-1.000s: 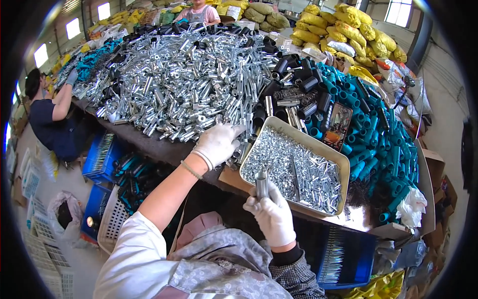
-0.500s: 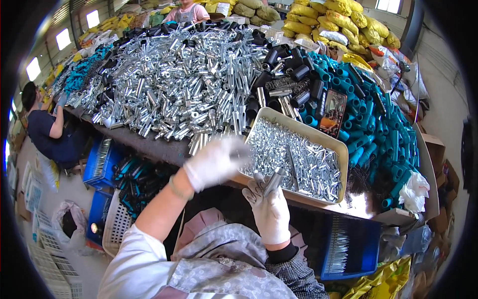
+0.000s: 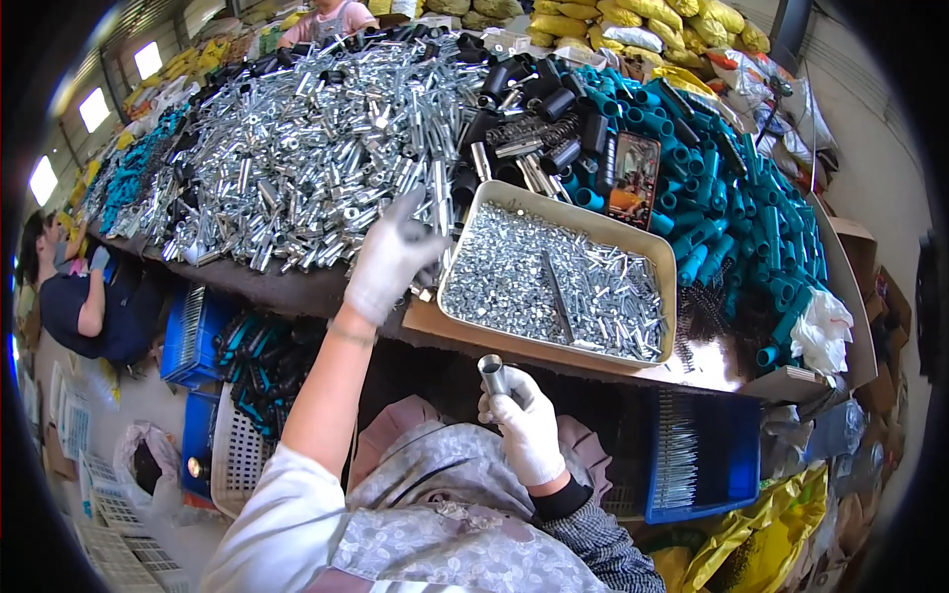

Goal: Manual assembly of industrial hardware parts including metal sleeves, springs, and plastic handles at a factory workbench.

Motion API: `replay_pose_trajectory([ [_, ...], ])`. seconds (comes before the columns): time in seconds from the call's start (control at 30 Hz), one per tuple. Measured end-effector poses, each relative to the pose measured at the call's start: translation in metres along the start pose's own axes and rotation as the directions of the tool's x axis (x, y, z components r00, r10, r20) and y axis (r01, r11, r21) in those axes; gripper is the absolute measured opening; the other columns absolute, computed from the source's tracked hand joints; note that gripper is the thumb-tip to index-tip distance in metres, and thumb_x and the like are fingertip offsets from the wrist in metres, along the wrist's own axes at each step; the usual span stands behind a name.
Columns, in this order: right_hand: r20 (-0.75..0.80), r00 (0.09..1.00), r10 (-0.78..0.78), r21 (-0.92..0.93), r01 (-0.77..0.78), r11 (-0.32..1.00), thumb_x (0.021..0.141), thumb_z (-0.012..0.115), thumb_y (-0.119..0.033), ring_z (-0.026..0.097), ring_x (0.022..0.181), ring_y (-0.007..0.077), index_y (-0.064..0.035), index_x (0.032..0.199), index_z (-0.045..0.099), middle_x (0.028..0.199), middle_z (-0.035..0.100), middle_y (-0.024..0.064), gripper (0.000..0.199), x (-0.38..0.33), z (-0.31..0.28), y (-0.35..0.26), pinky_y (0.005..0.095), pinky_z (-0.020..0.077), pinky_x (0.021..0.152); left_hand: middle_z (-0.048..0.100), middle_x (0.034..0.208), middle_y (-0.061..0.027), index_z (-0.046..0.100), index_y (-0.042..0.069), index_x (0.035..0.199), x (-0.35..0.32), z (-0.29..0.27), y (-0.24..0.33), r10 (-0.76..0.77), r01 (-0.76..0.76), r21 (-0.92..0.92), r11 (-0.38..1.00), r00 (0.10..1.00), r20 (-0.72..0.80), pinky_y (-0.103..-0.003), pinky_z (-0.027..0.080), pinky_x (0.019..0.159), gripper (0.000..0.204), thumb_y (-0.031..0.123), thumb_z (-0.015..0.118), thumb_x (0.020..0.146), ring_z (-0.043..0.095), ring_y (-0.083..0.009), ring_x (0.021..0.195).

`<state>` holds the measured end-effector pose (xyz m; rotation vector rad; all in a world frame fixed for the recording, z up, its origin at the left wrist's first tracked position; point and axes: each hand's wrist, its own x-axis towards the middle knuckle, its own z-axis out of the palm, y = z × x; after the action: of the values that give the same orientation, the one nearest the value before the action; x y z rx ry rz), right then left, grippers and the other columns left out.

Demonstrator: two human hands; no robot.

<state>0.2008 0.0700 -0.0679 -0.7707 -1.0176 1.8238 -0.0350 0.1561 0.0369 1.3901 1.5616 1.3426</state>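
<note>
A short metal tube [image 3: 493, 378] is gripped in my gloved right hand [image 3: 529, 435], its open end tilted up, in front of the table's near edge. My left hand [image 3: 381, 269], also in a white glove, reaches over the near side of a large heap of shiny metal parts [image 3: 326, 158]. Its fingers are apart and somewhat blurred, and nothing shows in them. Just right of that hand stands a cream tray [image 3: 668, 296] filled with small metal pieces [image 3: 524, 267]. A long thin dark metal tool [image 3: 556, 296] lies on top of the pieces.
Teal tubes [image 3: 707, 257] pile up at the right, with black sleeves [image 3: 554, 104] and a phone-like rectangle [image 3: 633, 180] beside them. Blue bins [image 3: 736, 484] and a white basket [image 3: 240, 460] sit below the table edge. One co-worker [image 3: 84, 296] sits at far left, another [image 3: 326, 22] stands behind the heap.
My left hand has moved left and away, onto the metal heap's near side. My right hand has drawn the tube back from the tray toward my body and tipped it more upright.
</note>
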Motion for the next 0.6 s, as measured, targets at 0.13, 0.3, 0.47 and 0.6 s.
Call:
replay_pose_trajectory([
  [0.13, -0.037, 0.999, 0.01, -0.089, -0.014, 0.996, 0.091, 0.067, -0.02, 0.059, 0.081, 0.0125, 0.0018, 0.123, 0.057, 0.093, 0.063, 0.0061, 0.04, -0.004, -0.013, 0.011, 0.0287, 0.0489, 0.076, 0.069, 0.094, -0.0123, 0.04, -0.005, 0.141, -0.084, 0.031, -0.009, 0.129, -0.097, -0.203, 0.974, 0.98, 0.151, -0.029, 0.057, 0.068, 0.062, 0.017, 0.071, 0.091, 0.069, -0.0178, 0.083],
  [0.3, 0.165, 0.984, 0.074, -0.023, -0.071, 0.997, 0.09, 0.072, -0.023, 0.055, 0.083, 0.009, 0.0006, 0.122, 0.059, 0.099, 0.06, 0.0009, 0.042, -0.011, -0.02, 0.012, 0.025, 0.047, 0.077, 0.068, 0.113, -0.0143, 0.059, -0.004, 0.122, -0.128, 0.035, -0.032, 0.273, -0.3, 0.037, 0.953, 0.907, 0.321, -0.035, 0.054, 0.09, 0.042, 0.016, 0.074, 0.088, 0.067, -0.0244, 0.104],
  [0.47, 0.388, 0.897, 0.213, 0.054, -0.252, 0.966, 0.09, 0.074, -0.034, 0.054, 0.084, 0.0093, -0.001, 0.122, 0.058, 0.099, 0.059, 0.0013, 0.048, -0.02, -0.027, 0.019, 0.0249, 0.0454, 0.078, 0.068, 0.107, -0.0101, 0.069, 0.003, 0.105, -0.147, 0.034, -0.035, 0.366, -0.457, 0.139, 0.879, 0.831, 0.418, -0.038, 0.052, 0.085, 0.039, 0.022, 0.084, 0.076, 0.066, -0.0279, 0.095],
  [0.6, 0.334, 0.924, 0.186, 0.075, -0.223, 0.972, 0.091, 0.07, -0.032, 0.045, 0.072, 0.0077, -0.0002, 0.153, 0.034, 0.097, 0.056, 0.002, 0.078, -0.023, -0.019, 0.012, 0.0233, 0.0406, 0.065, 0.066, 0.093, -0.0084, 0.065, 0.0, 0.094, -0.146, 0.017, 0.003, 0.177, -0.191, 0.099, 0.976, 0.975, 0.135, -0.032, 0.051, 0.076, 0.041, 0.036, 0.08, 0.082, 0.065, -0.0193, 0.084],
])
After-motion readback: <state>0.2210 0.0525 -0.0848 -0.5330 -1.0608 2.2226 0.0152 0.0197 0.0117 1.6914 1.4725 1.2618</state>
